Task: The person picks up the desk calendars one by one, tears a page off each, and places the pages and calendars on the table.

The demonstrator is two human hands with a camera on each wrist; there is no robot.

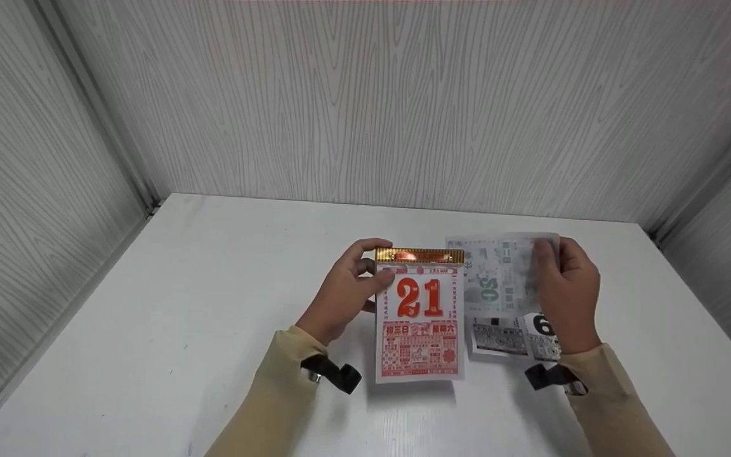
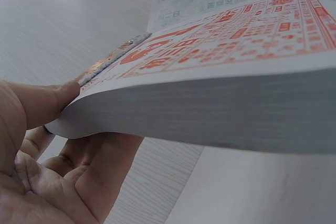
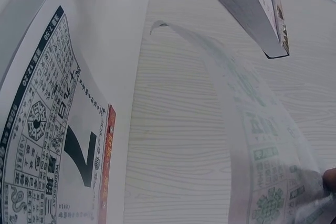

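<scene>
My left hand grips a thick tear-off calendar by its upper left edge, thumb on the face and fingers underneath. A large red 21 is on its top page, below a shiny gold binding strip. The block is held above the table, as the left wrist view shows. To its right, my right hand pinches a thin loose calendar sheet by its far end. The sheet's back faces up, with a green 20 showing through reversed. In the right wrist view the sheet hangs curved, apart from the calendar.
Black-printed calendar pages, one with a partly covered 6, lie under the right hand and sheet. A block with a black 7 and red top strip appears in the right wrist view. Wood-grain panels enclose the white table.
</scene>
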